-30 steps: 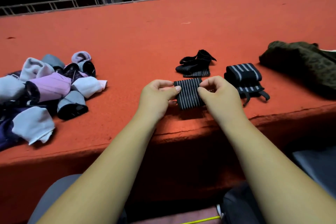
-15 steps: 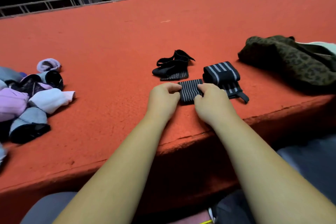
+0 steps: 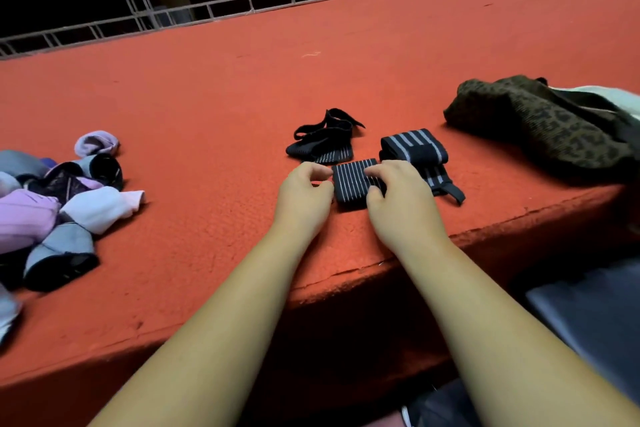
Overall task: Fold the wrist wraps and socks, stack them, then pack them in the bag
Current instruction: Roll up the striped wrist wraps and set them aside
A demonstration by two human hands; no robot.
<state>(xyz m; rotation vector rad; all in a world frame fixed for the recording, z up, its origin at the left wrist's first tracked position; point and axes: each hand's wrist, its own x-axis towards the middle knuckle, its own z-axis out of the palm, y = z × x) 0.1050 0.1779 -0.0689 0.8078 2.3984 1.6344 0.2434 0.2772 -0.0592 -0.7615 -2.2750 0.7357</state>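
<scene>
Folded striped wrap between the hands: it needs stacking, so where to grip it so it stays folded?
Probably its left and right edges, one hand from each side, fingers clamping all layers: the folded striped wrap lies flat, with left hand and right hand flanking those edges.

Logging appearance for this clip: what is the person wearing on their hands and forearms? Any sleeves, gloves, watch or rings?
Nothing worn shows. The left hand and right hand are ungloved, with no rings on the parts in view. The left forearm and right forearm are bare down to the frame's bottom edge: no sleeves, watch, bracelets or markings.
</scene>
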